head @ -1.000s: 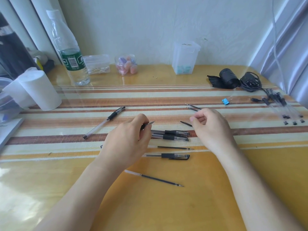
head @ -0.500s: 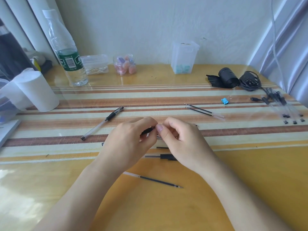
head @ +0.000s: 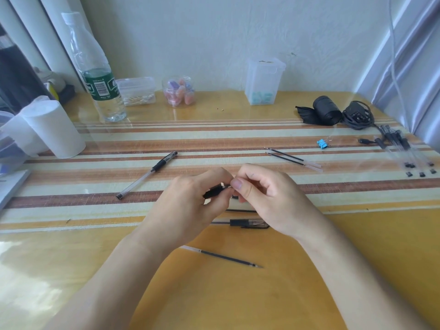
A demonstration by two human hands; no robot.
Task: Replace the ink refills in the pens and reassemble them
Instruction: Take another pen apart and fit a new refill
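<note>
My left hand (head: 188,208) grips a pen by its black rubber grip (head: 213,192) above the table's middle. My right hand (head: 266,196) pinches the pen's tip end right beside the left fingers. Under the hands lie more pens, mostly hidden; one capped pen (head: 247,222) shows below them. A loose refill (head: 223,257) lies on the table nearer to me. Two refills (head: 290,158) lie side by side at the right. An assembled pen (head: 147,174) lies at the left.
A water bottle (head: 95,75), a white paper roll (head: 57,129), small clear containers (head: 264,79) and a jar (head: 178,91) stand along the back. Black cables (head: 357,115), a blue binder clip (head: 322,143) and several clear pens (head: 402,151) lie at the right.
My right hand came left from beside the refills and met the left hand, now pinching the pen's tip end. The left hand kept holding the pen.
</note>
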